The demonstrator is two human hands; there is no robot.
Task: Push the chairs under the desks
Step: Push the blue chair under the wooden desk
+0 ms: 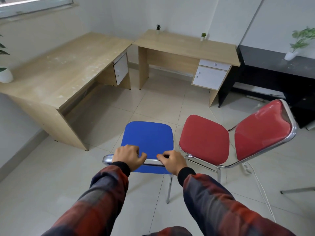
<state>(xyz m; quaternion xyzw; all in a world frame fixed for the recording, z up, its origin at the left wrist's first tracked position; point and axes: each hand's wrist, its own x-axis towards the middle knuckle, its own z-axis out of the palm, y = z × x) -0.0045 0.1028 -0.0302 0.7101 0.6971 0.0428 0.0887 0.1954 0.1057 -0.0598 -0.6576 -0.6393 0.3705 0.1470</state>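
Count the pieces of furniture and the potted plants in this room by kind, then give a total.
Chairs: 2, the blue chair and the red chair.
Desks: 3, the left wooden desk, the far wooden desk and the black desk.
Potted plants: 4.
Total: 9.

White walls [170,12]; pale tiled floor [42,184]; perhaps window [34,4].

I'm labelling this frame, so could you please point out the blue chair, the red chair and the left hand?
blue chair [148,135], head view, seat cushion.
red chair [203,140], head view, seat cushion.
left hand [128,155], head view, back of hand.
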